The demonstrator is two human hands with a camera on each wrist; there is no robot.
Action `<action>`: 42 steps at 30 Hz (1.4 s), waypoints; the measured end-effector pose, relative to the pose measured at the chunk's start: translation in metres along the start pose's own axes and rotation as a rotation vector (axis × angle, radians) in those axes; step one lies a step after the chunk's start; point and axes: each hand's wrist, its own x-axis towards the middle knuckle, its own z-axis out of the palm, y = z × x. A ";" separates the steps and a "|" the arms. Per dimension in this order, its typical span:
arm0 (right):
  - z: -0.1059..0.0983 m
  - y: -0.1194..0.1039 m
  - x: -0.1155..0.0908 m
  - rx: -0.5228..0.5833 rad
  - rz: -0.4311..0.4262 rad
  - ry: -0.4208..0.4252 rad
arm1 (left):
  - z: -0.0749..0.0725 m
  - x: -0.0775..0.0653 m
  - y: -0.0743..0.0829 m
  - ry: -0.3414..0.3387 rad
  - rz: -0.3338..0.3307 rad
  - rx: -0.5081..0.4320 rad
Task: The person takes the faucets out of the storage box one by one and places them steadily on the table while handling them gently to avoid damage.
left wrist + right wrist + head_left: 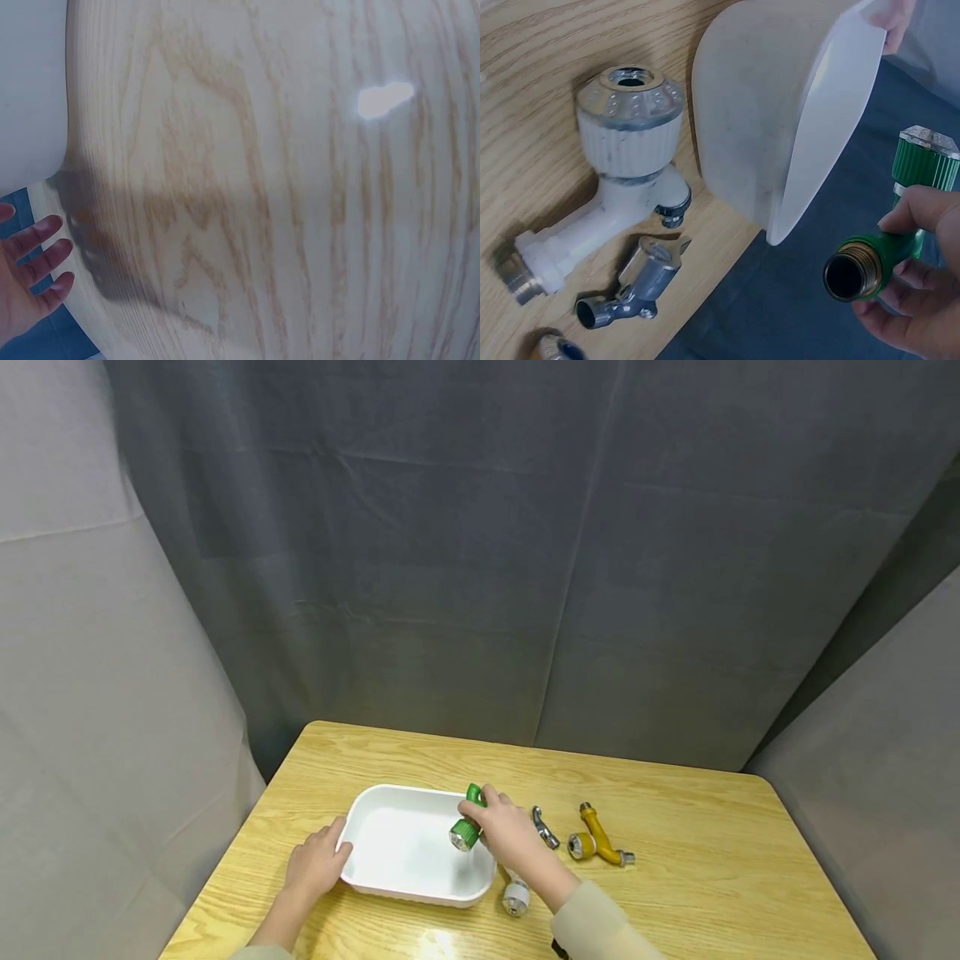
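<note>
My right hand [510, 835] grips a green tap [465, 833] above the right part of a white tray [405, 893]. In the right wrist view the thumb and fingers close round the green body, with its threaded brass end and ribbed knob showing. At the tray's left rim, my left hand [317, 860] rests with fingers extended. Fingers [45, 262] spread apart beside the tray's corner in the left wrist view. Right of the tray lies a white tap [630, 157], partly hidden by the right arm in the head view.
A small chrome tap [545, 828] and a yellow tap [600, 839] lie on the wooden table [712, 860] to the right. A dark object [558, 948] shows partly by the right sleeve. Grey curtains [450, 568] hang behind the table and at both sides.
</note>
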 end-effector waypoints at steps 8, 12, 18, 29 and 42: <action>-0.005 0.022 -0.022 0.057 0.070 0.022 | -0.002 -0.001 0.000 -0.012 -0.010 0.001; -0.004 0.037 -0.034 0.063 0.119 0.046 | -0.002 -0.001 0.000 -0.019 -0.010 -0.003; -0.001 0.057 -0.054 0.079 0.214 0.050 | 0.000 0.000 -0.001 -0.010 -0.006 -0.007; 0.009 0.082 -0.084 0.102 0.341 0.029 | -0.001 -0.001 -0.004 -0.015 -0.010 0.008; 0.033 0.101 -0.121 0.127 0.405 -0.068 | -0.001 -0.001 -0.004 -0.012 -0.018 0.004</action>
